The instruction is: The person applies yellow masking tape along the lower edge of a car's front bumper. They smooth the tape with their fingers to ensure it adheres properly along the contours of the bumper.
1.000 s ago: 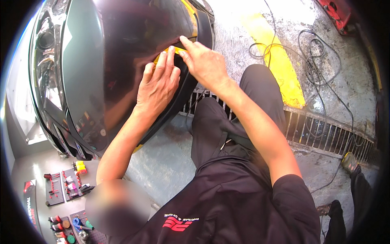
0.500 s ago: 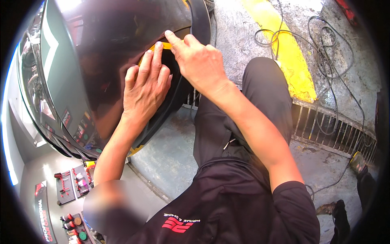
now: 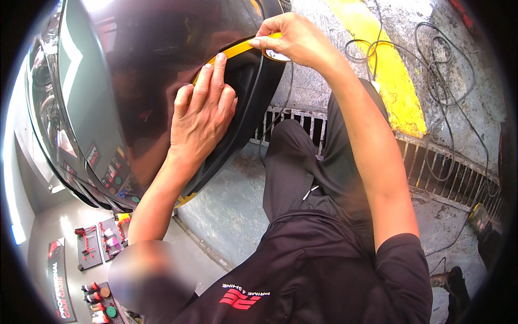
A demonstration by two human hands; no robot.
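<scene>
A strip of yellow masking tape (image 3: 237, 50) runs along the curved seam between the glossy dark painted car bumper (image 3: 156, 59) and the black trim (image 3: 248, 78) below it. My left hand (image 3: 202, 110) lies on the bumper with fingers stretched out, their tips pressing the tape at the seam. Up and to the right, my right hand (image 3: 297, 40) pinches the tape roll (image 3: 276, 54), partly hidden by the fingers. Between the two hands the strip stretches taut. Its lower-left end passes under my left fingertips.
A headlight (image 3: 40, 81) borders the bumper at the left. Black cable (image 3: 431, 65) lies coiled over the floor and a yellow painted stripe (image 3: 396, 92). A metal drain grate (image 3: 442, 167) crosses behind my legs. Racks of bottles (image 3: 97, 302) stand lower left; another person's foot (image 3: 453, 278) shows lower right.
My right hand has moved up and right from beside the left fingertips, and a longer taut strip of tape and the roll now show. The left hand still presses on the seam.
</scene>
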